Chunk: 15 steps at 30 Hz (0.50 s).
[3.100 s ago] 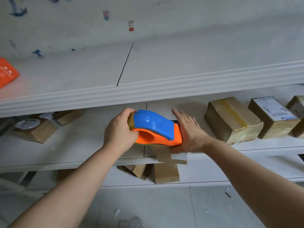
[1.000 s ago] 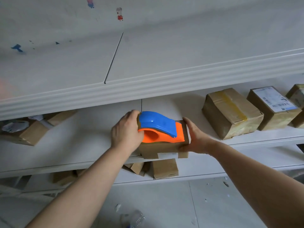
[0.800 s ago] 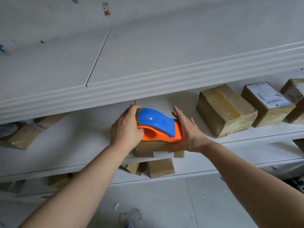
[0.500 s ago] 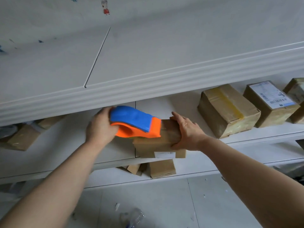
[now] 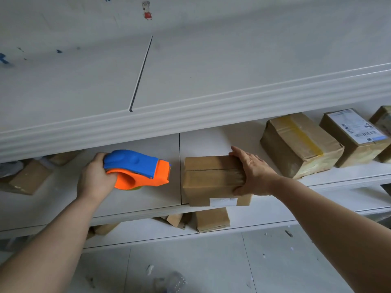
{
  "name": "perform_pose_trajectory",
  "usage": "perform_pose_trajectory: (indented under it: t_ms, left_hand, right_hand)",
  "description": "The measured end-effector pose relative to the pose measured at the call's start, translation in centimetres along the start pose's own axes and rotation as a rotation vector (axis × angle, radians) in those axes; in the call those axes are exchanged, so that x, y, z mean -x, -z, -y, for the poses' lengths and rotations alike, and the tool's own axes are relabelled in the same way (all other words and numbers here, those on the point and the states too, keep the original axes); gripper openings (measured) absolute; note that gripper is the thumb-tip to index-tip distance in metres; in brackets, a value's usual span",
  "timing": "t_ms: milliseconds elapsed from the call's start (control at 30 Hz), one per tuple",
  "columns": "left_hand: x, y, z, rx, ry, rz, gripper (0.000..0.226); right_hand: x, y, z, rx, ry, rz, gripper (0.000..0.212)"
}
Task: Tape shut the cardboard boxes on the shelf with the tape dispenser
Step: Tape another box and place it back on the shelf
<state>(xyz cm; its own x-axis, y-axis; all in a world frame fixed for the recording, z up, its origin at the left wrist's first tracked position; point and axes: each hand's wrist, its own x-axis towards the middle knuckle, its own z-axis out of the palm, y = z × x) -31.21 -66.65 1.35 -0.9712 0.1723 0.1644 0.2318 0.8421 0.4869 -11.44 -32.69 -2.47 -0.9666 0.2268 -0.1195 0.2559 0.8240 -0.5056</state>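
Observation:
A small brown cardboard box sits at the front edge of the white middle shelf, a white label on its front face and a seam running along its top. My right hand grips the box's right end, fingers over the top and thumb on the front. My left hand holds the blue and orange tape dispenser by its rear end, just left of the box and apart from it, low over the shelf.
Further right on the same shelf stand a box with yellow tape and a labelled box. Open boxes sit at the left. More boxes lie on the lower shelf. The upper shelf edge overhangs closely.
My left hand has drawn the tape dispenser leftwards off the top of the box, so it now sits clear of it. My right hand has stayed on the box's right end.

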Motion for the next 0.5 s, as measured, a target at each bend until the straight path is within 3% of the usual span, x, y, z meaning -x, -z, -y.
perform_pose_trajectory:
  t_ms: [333, 500]
  left_hand:
    - [-0.3, 1.6, 1.0, 0.297, 0.123, -0.029, 0.043]
    - [0.3, 1.6, 2.9, 0.245, 0.198, -0.003, 0.045]
  right_hand:
    - [-0.1, 0.1, 0.4, 0.008, -0.026, 0.011, 0.127]
    - [0.2, -0.5, 0.5, -0.005, -0.027, 0.012, 0.127]
